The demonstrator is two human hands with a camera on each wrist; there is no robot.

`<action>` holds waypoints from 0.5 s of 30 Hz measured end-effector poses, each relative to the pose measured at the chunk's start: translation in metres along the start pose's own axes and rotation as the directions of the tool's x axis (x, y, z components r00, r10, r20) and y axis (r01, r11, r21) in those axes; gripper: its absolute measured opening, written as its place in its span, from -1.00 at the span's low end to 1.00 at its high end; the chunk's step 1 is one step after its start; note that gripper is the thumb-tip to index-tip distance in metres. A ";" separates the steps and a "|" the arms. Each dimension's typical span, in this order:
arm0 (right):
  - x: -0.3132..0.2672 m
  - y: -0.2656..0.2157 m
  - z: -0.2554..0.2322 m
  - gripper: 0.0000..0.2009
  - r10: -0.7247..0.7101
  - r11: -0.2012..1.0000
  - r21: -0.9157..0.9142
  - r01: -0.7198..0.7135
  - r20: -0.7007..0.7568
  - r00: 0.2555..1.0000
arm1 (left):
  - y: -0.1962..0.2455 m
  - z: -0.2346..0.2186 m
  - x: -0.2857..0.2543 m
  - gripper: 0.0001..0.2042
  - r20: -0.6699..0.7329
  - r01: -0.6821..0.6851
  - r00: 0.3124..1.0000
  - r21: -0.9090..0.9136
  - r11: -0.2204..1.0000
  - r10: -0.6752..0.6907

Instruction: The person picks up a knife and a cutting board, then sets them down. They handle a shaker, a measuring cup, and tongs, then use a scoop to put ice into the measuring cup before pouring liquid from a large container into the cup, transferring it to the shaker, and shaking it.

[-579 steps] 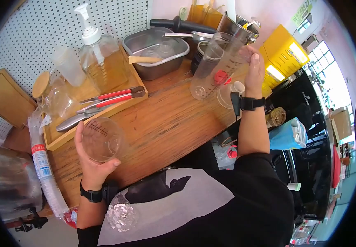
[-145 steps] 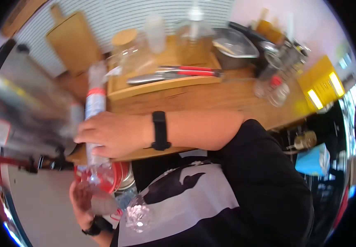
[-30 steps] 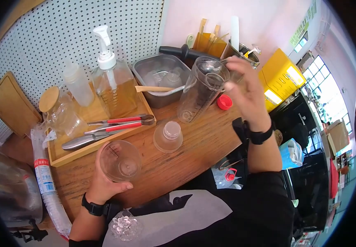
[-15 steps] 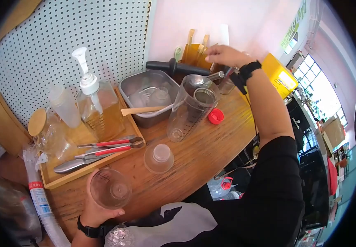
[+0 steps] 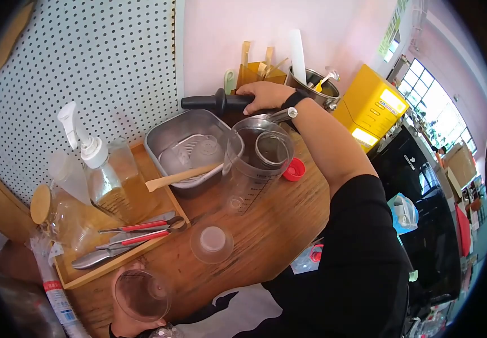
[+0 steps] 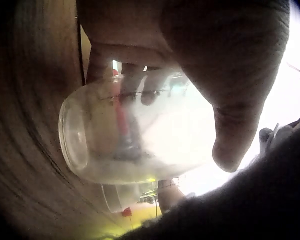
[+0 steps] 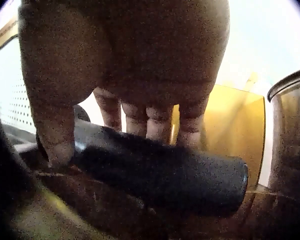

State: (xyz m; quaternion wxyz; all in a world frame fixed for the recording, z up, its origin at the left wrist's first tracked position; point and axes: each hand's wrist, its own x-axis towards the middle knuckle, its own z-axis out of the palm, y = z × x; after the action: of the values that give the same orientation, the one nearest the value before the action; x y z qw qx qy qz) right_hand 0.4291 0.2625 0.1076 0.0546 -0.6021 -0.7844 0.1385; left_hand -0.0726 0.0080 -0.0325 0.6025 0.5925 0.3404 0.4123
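My left hand [image 5: 120, 312] holds a clear plastic cup [image 5: 142, 301] with dark markings near the table's front left. In the left wrist view the cup [image 6: 140, 132] lies sideways, thumb on one side and fingers on the other. At the back wall my right hand [image 5: 269, 96] grips a black tamper [image 5: 201, 103] with a round collar. The right wrist view shows the thumb on the near side of the tamper [image 7: 165, 167] and several fingers on its far side. Tall clear measuring cups [image 5: 246, 194] stand in front of the right forearm.
A metal basin [image 5: 159, 138] with a wooden-handled tool [image 5: 181, 177] stands beside a wooden tray [image 5: 178, 213] bearing tongs [image 5: 142, 224] and a pump bottle [image 5: 114, 194]. A small upturned clear cup [image 5: 212, 239] and red cap [image 5: 294, 169] rest on the wooden table [image 5: 277, 225]. A yellow box [image 5: 370, 107] is right.
My right hand has left the tall measuring cups, reached to the back wall and taken hold of the black tamper. My left hand keeps the cup. Earlier, the right hand was at the sleeve of cups.
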 end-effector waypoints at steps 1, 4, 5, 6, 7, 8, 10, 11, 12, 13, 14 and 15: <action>0.001 -0.001 0.003 -0.40 -0.005 0.994 -0.111 0.003 -0.015 1.000 | -0.002 -0.001 0.000 0.31 0.008 -0.020 1.000 0.001 1.000 0.020; 0.002 -0.004 0.011 -0.43 0.046 0.989 -0.143 -0.048 -0.013 0.999 | -0.004 -0.002 0.000 0.30 0.020 -0.041 0.999 -0.001 0.999 0.041; 0.001 -0.001 0.010 -0.43 0.047 0.989 -0.142 -0.049 -0.014 0.999 | -0.003 -0.002 0.000 0.30 0.026 -0.043 0.999 -0.003 0.999 0.043; 0.000 0.004 0.009 -0.45 -0.009 0.993 -0.114 0.004 -0.046 0.999 | -0.001 0.000 0.000 0.30 0.026 -0.043 0.999 -0.001 0.999 0.043; -0.002 0.007 0.007 -0.46 -0.066 0.994 -0.087 0.059 -0.080 0.995 | 0.002 0.004 0.000 0.29 -0.005 -0.008 1.000 -0.029 1.000 0.008; -0.006 0.010 0.003 -0.46 -0.039 0.999 -0.040 0.034 -0.140 0.989 | 0.005 0.006 -0.001 0.29 -0.036 0.025 0.999 -0.057 0.998 -0.027; -0.022 0.006 -0.007 -0.45 0.068 0.984 0.175 -0.018 -0.283 0.957 | 0.003 0.004 0.000 0.29 -0.037 0.014 0.999 -0.064 0.998 -0.016; -0.026 0.016 -0.012 -0.44 -0.040 0.990 0.099 0.099 -0.480 0.876 | 0.001 0.003 0.000 0.29 -0.034 0.001 0.999 -0.076 0.997 -0.004; -0.039 0.011 -0.022 -0.43 0.092 0.971 0.237 0.042 -0.529 0.844 | 0.000 0.002 0.000 0.29 -0.045 0.002 0.999 -0.075 0.997 -0.006; -0.068 -0.025 -0.038 -0.42 0.196 0.914 0.404 0.041 -0.526 0.827 | 0.000 0.002 0.001 0.30 -0.015 -0.032 0.999 -0.035 0.999 0.032; -0.068 0.003 -0.039 -0.45 0.161 0.871 0.441 0.218 -0.674 0.721 | 0.000 0.001 0.003 0.32 0.017 -0.068 0.998 0.004 0.998 0.068; -0.092 -0.015 -0.047 -0.52 0.197 0.810 0.518 0.275 -0.683 0.704 | 0.001 0.003 0.003 0.32 0.005 -0.066 0.998 0.001 0.998 0.066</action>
State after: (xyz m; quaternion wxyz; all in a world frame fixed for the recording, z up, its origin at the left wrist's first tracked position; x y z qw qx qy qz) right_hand 0.4514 0.1778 0.1640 0.5372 -0.5429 -0.6325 0.1290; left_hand -0.0682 0.0094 -0.0307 0.5889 0.6049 0.3193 0.4304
